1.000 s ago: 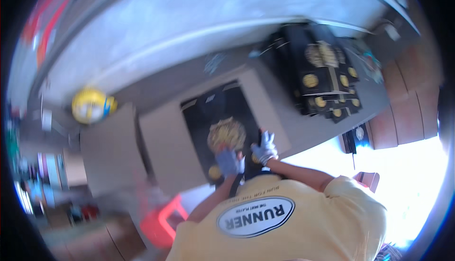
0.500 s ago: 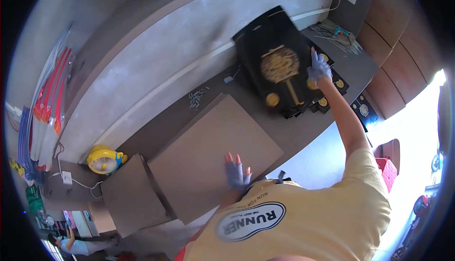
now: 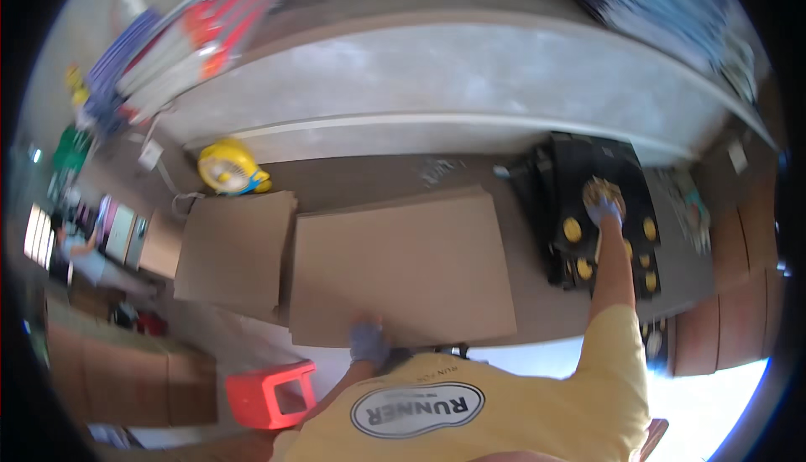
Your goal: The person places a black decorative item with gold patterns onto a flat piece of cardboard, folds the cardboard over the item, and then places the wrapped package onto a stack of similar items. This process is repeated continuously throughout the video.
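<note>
My right hand [image 3: 604, 209], in a pale glove with bare fingertips, lies on top of a stack of flat black sheets or bags [image 3: 598, 160] with gold emblems. Its fingers look stretched out over the large central emblem, though blurred. Whether the black pieces are bags cannot be made out. My left hand [image 3: 368, 343], gloved the same way, rests at the near edge of a stack of flat brown cardboard [image 3: 403, 269]. The fingers there are smeared but seem to lie flat on the top sheet.
A second cardboard stack [image 3: 231, 248] adjoins on the left, with a yellow fan [image 3: 227, 166] behind it. Small grey pieces [image 3: 441, 170] lie near the wall. A red stool [image 3: 270, 393] stands at lower left; brown cartons [image 3: 709, 328] are at right. Another person [image 3: 84, 248] is far left.
My view has turned, so the table lies straighter across it. The top black piece, tilted and blurred before, lies flat on its stack. My right hand has shifted from its side onto the emblem.
</note>
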{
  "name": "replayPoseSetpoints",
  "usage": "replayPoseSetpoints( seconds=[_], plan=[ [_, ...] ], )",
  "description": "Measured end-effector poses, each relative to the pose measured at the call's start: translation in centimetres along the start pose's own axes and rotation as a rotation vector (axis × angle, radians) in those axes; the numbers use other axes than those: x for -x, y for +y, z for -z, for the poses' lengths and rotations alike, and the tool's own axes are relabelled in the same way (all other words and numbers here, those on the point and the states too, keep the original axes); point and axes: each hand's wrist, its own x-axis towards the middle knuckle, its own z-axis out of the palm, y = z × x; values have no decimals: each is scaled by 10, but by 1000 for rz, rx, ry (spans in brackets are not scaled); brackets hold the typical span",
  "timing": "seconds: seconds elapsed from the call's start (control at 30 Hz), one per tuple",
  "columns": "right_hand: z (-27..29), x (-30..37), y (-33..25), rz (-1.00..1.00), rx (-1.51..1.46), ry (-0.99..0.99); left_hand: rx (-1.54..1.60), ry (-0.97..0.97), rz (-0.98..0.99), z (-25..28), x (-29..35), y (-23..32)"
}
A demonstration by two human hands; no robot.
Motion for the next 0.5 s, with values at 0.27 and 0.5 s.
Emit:
replayPoseSetpoints(
  seconds=[0.27,0.5],
  plan=[
    [-50,132,-106,607,-318,691,55,-114,191,37,-27,10],
    [-172,219,-160,212,-183,140,5,-23,438,12,-42,-34]
  ],
)
